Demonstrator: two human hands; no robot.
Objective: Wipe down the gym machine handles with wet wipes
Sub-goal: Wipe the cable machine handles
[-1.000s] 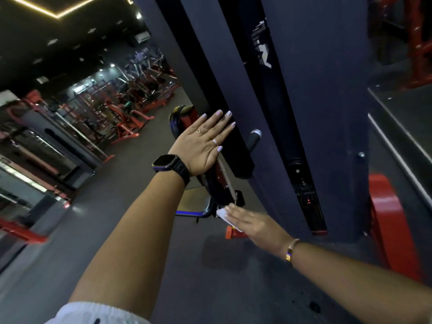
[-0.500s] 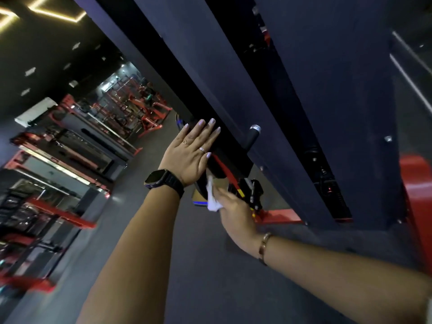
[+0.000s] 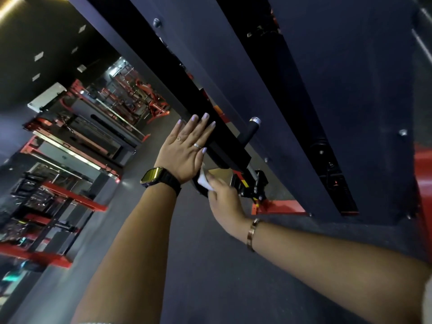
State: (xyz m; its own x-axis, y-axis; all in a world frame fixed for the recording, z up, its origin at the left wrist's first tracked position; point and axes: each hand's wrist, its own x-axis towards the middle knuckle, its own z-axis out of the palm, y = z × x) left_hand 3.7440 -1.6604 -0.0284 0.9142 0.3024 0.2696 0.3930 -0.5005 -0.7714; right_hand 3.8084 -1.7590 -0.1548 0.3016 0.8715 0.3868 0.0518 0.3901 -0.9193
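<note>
**Wipe low on the machine, handle untouched**

Bracing on the gym machine point(image 3: 233, 73) with the left hand point(image 3: 184, 149); fingers point(image 3: 199, 129) straight and close together, laid flat against the black upright point(image 3: 226, 148), gripping nothing; black smartwatch point(image 3: 153, 177) with a yellowish face on that wrist, two rings point(image 3: 197, 145) further up. Down below, working with the right hand point(image 3: 225, 201); fingers bent round a white wet wipe point(image 3: 205, 182), somewhat blurred, holding it against a dark curved part just under the left wrist; hard to tell exactly what that part is. Gold bracelet point(image 3: 251, 232) on the right wrist. Up and to the right of the wipe, sticking out of the upright: the handle point(image 3: 252, 132), short black grip with a silver end cap, just beside the left fingertips yet touched by neither hand, and apart from the wipe. Between handle and right hand, a coiled spring point(image 3: 251, 170) running down to a black bracket point(image 3: 251, 185) with red and yellow marks; red base frame point(image 3: 280, 206) on the dark floor point(image 3: 198, 277) beyond. Off to the left, well apart, rows of red and black racks point(image 3: 70, 202) under ceiling lights.
</note>
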